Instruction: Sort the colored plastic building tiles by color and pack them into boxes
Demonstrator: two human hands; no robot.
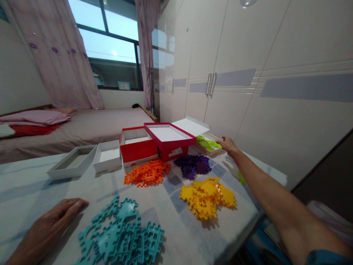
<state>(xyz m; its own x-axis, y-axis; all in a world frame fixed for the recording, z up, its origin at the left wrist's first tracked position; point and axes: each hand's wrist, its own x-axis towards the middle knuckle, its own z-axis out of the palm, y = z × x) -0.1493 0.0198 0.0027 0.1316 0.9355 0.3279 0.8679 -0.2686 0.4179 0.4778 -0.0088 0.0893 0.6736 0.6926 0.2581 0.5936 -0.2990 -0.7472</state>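
Note:
My left hand [55,224] lies on the table, fingers stretched out, holding nothing. Right of it is a heap of teal toothed plastic building pieces [121,235]. At the far right edge of the table, my right hand [227,143] touches the rim of a shallow box [211,151] containing lime green pieces [208,142]. Its visible fingers are apart and I see nothing between them; some are hidden. Piles of orange pieces [149,173], purple pieces [193,165] and yellow pieces [206,197] lie on the cloth. Another lime green piece [242,177] is partly covered by my right forearm.
Two red-edged boxes, one red [139,150] and one crimson [172,145], stand at the back with a white lid [191,126] behind. Two shallow white trays [72,171] [107,165] sit to their left. Beyond are a bed [110,121] and a wardrobe [234,44].

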